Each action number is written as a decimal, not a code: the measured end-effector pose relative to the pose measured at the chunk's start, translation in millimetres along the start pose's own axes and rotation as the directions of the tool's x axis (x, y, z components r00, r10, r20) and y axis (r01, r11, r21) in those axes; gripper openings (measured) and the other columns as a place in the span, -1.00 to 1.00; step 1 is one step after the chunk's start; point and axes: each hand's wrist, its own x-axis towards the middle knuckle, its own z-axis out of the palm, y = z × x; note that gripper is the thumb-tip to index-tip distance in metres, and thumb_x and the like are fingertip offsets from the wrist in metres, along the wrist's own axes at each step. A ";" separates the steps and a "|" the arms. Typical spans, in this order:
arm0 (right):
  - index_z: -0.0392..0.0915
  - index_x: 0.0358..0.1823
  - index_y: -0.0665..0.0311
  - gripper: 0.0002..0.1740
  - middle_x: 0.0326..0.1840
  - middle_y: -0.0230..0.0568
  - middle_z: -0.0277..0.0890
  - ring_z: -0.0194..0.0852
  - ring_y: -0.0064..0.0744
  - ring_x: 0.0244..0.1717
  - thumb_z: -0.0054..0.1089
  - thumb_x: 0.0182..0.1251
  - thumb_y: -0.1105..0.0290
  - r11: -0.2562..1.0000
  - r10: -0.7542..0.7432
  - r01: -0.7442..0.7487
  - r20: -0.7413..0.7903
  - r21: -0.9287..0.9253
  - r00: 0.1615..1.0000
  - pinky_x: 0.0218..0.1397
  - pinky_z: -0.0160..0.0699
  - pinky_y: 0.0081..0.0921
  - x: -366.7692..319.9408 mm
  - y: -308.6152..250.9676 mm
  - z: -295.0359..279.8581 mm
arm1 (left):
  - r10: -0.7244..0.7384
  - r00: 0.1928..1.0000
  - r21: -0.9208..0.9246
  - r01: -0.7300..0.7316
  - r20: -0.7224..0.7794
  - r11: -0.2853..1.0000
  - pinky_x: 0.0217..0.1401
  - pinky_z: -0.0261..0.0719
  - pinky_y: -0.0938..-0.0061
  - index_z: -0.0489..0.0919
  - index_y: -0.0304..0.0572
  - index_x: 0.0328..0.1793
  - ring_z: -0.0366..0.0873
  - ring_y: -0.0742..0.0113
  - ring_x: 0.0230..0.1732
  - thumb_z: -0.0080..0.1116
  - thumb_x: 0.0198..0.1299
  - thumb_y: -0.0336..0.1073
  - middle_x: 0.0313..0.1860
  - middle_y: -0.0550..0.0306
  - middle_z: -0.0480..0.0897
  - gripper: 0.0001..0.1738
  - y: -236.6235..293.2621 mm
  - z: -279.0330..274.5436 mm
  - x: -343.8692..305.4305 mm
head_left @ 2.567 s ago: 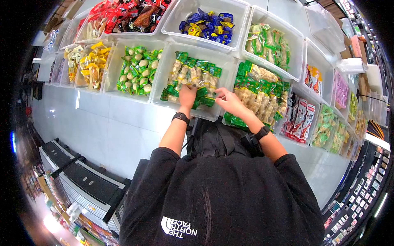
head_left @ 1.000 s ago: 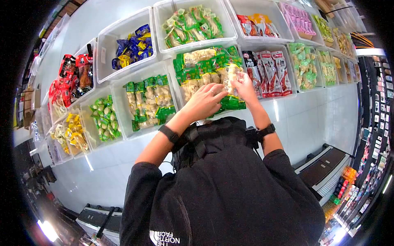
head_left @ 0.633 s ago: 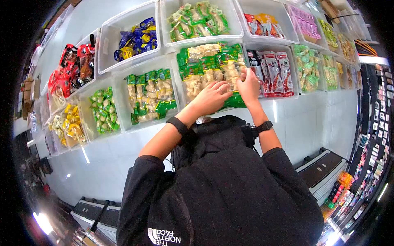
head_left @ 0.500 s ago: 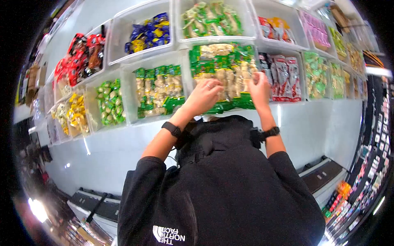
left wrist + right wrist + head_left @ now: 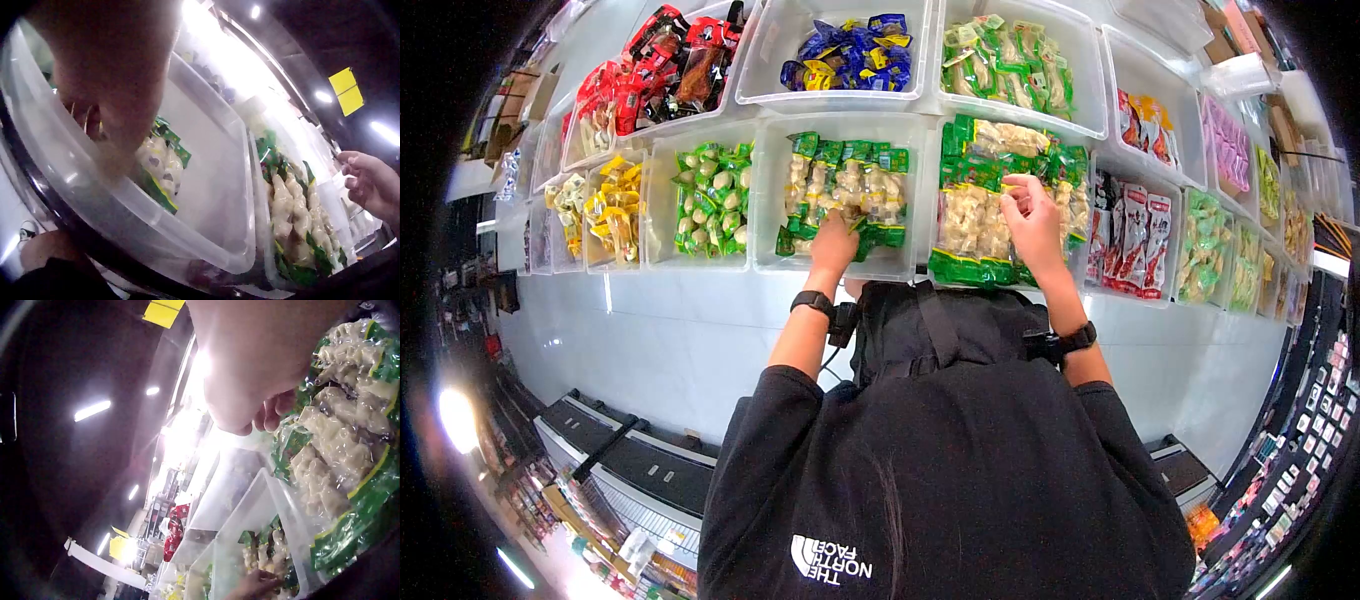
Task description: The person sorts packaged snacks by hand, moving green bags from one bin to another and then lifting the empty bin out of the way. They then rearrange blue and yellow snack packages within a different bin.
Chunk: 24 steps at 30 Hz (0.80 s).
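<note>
My left hand (image 5: 835, 245) reaches into a clear plastic bin (image 5: 918, 185), its fingertips down among green-edged packets of pale, knobbly food (image 5: 868, 190). In the left wrist view its bent fingers (image 5: 84, 119) are dim and partly hidden, and I cannot tell whether they grip a packet. To the right, my right hand (image 5: 1035, 230) hovers with loosely bent fingers and nothing in them. Beneath it, larger packets of similar pale food (image 5: 975, 225) fill the neighbouring bin. These packets lie close by the hand in the right wrist view, knobbly pieces showing through clear film.
Behind are bins of blue and yellow packets (image 5: 850, 55), green packets (image 5: 1005, 65) and red packets (image 5: 670, 70). Bins of green egg-like packets (image 5: 715, 200) and yellow packets (image 5: 615, 205) stand left. Red-and-white pouches (image 5: 1138, 235) stand right.
A packet in my right hand went down into the right-hand bin and was let go. My left hand then moved left to the neighbouring bin, while my right hand rose off the packets.
</note>
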 end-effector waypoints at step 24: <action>0.46 -0.04 0.31 -0.67 -0.23 -0.13 0.56 0.52 -0.45 -0.30 0.10 0.23 0.27 0.998 -0.003 -0.029 0.448 0.064 0.894 -0.18 0.50 -0.52 -10.7 4.8 31.5 | -0.070 0.947 -0.890 0.319 0.314 0.326 -0.41 0.43 0.59 0.43 -0.31 -0.07 0.45 0.45 -0.45 0.22 -0.06 -0.37 -0.40 0.20 0.54 -0.62 51.0 -82.7 -54.2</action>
